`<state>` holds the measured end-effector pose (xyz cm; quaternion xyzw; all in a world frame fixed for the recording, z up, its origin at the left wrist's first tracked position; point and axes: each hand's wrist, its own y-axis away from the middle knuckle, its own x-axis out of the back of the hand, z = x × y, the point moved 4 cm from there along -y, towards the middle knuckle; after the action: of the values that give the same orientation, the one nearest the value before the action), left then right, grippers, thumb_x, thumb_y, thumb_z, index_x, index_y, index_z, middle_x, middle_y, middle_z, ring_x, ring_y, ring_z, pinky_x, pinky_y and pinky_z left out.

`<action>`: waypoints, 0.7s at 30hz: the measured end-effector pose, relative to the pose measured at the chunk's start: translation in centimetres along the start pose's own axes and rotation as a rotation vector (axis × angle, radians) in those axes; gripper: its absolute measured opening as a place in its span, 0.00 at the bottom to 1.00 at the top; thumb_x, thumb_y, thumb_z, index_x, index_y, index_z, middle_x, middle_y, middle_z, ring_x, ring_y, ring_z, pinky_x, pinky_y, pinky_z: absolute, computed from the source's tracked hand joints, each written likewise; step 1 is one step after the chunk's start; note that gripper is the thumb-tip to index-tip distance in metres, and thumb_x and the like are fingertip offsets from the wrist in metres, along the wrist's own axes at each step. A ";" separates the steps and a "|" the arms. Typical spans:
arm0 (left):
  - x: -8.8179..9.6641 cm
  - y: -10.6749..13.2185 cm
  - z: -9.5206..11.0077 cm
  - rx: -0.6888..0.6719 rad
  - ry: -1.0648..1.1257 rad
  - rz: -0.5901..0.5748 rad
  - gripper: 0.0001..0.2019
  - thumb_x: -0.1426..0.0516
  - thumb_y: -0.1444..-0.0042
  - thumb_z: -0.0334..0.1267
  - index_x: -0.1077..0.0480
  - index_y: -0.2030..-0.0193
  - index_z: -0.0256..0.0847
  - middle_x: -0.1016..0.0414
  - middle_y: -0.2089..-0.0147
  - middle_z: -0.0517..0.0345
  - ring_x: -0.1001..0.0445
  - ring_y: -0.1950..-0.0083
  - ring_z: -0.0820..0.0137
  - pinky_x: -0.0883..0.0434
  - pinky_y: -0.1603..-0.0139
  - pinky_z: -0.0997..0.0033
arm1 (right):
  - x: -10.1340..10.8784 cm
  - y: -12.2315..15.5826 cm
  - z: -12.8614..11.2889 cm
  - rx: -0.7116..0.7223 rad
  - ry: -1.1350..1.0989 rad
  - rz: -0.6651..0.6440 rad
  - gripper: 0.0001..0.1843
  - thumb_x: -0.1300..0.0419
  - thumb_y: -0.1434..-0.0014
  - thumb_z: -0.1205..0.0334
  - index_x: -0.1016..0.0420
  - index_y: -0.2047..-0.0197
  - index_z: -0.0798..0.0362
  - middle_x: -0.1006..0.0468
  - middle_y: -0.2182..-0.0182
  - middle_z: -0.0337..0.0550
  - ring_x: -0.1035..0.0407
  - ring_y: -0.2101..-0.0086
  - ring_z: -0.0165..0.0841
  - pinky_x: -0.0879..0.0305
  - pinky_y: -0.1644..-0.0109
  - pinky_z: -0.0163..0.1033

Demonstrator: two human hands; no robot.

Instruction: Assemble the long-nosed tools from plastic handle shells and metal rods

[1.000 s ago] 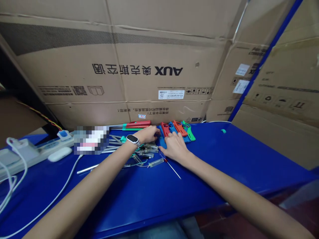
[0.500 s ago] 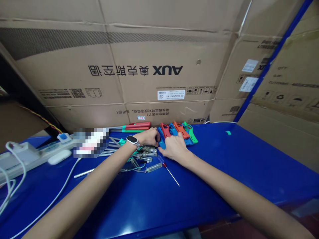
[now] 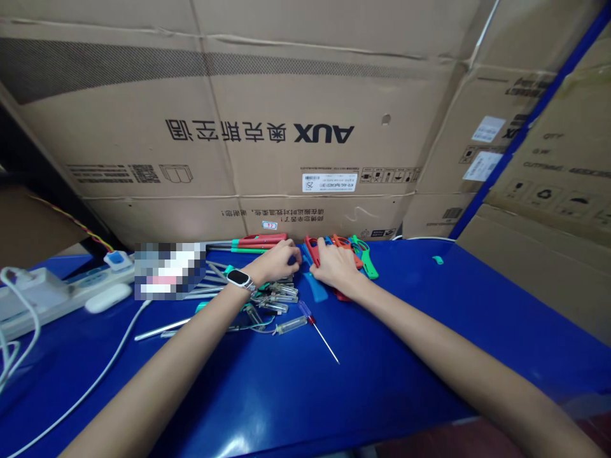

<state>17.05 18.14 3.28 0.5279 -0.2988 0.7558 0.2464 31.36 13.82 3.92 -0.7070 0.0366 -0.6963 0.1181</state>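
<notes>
My left hand (image 3: 277,262), a watch on its wrist, curls with fingertips at the left edge of a row of flat plastic tools in red (image 3: 314,249), blue (image 3: 316,287) and green (image 3: 368,259). My right hand (image 3: 337,267) lies palm down over that row, fingers bent and pressing on the pieces. What either hand grips is hidden. Below the left hand lies a pile of small clear-handled screwdrivers (image 3: 279,299), and one thin screwdriver (image 3: 319,329) lies apart in front.
Everything sits on a blue table (image 3: 391,356). Large cardboard boxes (image 3: 267,127) stand against its back edge. A long red and green screwdriver (image 3: 255,242) lies by the boxes. A power strip (image 3: 57,289) with white cables (image 3: 95,375) is at the left.
Both hands have shifted slightly toward the boxes over the coloured pieces. The blue piece now sticks out below my right hand. The view has tilted a little.
</notes>
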 end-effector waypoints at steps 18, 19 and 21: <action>5.7 15.5 2.8 -0.140 0.044 0.277 0.28 0.32 0.50 0.49 0.31 0.44 0.45 0.31 0.41 0.51 0.34 0.39 0.56 0.37 0.37 0.53 | 1.5 9.9 -6.0 0.558 -0.579 0.157 0.25 0.38 0.46 0.58 0.24 0.45 0.51 0.22 0.61 0.45 0.28 0.66 0.34 0.32 0.59 0.38; 5.3 16.3 2.8 -0.122 0.052 0.233 0.27 0.32 0.51 0.50 0.30 0.45 0.45 0.29 0.44 0.52 0.32 0.41 0.57 0.36 0.39 0.54 | 1.3 10.4 -6.8 0.605 -0.558 0.129 0.25 0.37 0.47 0.58 0.24 0.45 0.50 0.23 0.61 0.45 0.28 0.65 0.34 0.32 0.60 0.38; 4.4 17.5 2.5 -0.087 0.075 0.149 0.22 0.32 0.51 0.50 0.27 0.51 0.45 0.25 0.50 0.54 0.29 0.47 0.59 0.34 0.43 0.56 | 1.0 11.0 -7.8 0.659 -0.519 0.067 0.24 0.36 0.47 0.58 0.23 0.46 0.49 0.24 0.60 0.46 0.29 0.65 0.34 0.32 0.60 0.39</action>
<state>5.25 4.38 4.73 0.4643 -0.3606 0.7776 0.2231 24.84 2.01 2.48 -0.7818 -0.1960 -0.4654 0.3657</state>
